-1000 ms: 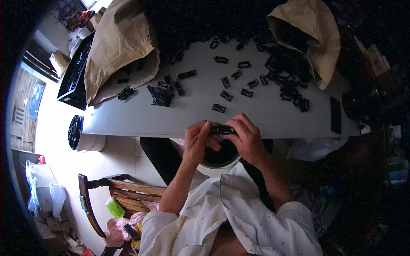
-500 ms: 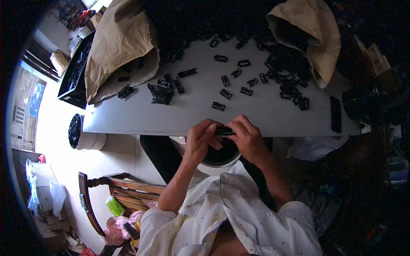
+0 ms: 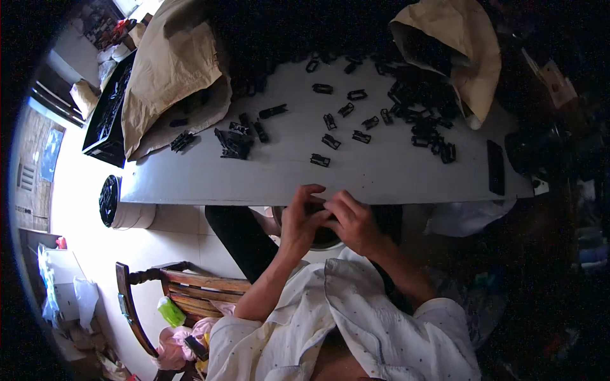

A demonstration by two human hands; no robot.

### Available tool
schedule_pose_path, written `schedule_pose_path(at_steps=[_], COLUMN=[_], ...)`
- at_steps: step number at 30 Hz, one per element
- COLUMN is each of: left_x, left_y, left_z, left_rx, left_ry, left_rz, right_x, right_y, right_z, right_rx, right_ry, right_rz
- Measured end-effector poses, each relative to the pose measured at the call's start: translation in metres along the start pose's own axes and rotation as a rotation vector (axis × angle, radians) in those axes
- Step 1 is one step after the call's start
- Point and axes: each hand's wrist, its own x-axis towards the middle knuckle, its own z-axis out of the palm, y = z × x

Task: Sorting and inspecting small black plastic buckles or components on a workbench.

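Note:
My left hand (image 3: 298,219) and my right hand (image 3: 352,222) meet just off the table's front edge, above a round pail (image 3: 327,244) between my knees. Both are closed, fingertips together round a small black plastic part (image 3: 316,207), mostly hidden behind the fingers. On the grey table (image 3: 254,181) beyond them, several black rectangular frame-like parts (image 3: 319,160) lie scattered. A heap of similar black parts (image 3: 429,124) spreads at the right, and a smaller cluster (image 3: 235,141) is at the left.
Open brown paper sacks stand at the table's left (image 3: 181,82) and right (image 3: 480,70). A flat black bar (image 3: 495,166) lies near the right end. At left are a black crate (image 3: 105,136), a white bucket of black pieces (image 3: 133,214) and a wooden chair (image 3: 203,289).
My hands have drawn closer together and turned; the black part, visible between them before, is now mostly covered by fingers. The whole view has shifted slightly.

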Motion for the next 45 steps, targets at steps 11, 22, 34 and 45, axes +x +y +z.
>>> schedule_pose_path(at_steps=[11, 22, 34, 45], left_x=[-0.02, -0.014, 0.004, 0.079], left_y=[0.001, -0.11, -0.041, -0.029], left_z=[-0.002, 0.007, -0.052, -0.123], left_rx=[-0.458, -0.278, -0.277, 0.932], left_ry=[-0.036, -0.187, -0.26, 0.474], left_rz=[-0.036, -0.424, -0.314, 0.325], right_x=[-0.009, -0.021, 0.005, 0.04], right_y=[0.003, 0.126, 0.134, 0.056], right_z=[0.005, -0.063, -0.09, -0.028], right_rx=[0.767, -0.019, -0.184, -0.017], right_ry=[-0.097, 0.39, 0.431, 0.239], right_rz=[0.315, 0.54, 0.636, 0.423])
